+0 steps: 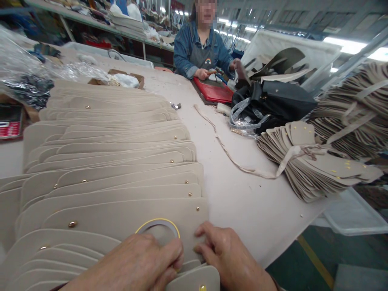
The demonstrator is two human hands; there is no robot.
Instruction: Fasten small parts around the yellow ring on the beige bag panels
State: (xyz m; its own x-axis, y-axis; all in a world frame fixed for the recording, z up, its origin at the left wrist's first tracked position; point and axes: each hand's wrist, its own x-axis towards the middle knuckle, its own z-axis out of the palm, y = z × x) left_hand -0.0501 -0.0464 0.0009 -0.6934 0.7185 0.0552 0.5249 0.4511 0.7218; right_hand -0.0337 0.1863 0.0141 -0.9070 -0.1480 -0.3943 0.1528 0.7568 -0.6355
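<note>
Head view, left grip: my left hand [136, 264] is curled over the thin yellow-edged roll of tape [157, 228], fingertips pinching its near rim; the roll lies flat on the nearest beige leather flap [121, 216].
Head view, right grip: my right hand [226, 252] holds nothing; its fingers are bent and press down on that same flap's right end, just beside the roll.
Where the work lies: the flap tops a long overlapped row of beige rounded leather flaps with brass studs [106, 161] on the pale desk [242, 202], at its near edge.
Doing it well: I judge the right fingers should keep the flap pinned flat while the left feeds tape straight, clear of the small brass stud [197, 209].
Watch: neighbouring flaps overlap closely, so I'd press only on the top one.
Apart from me: a person in a denim jacket [200, 44] works at the far end over a red tray [215, 91].
</note>
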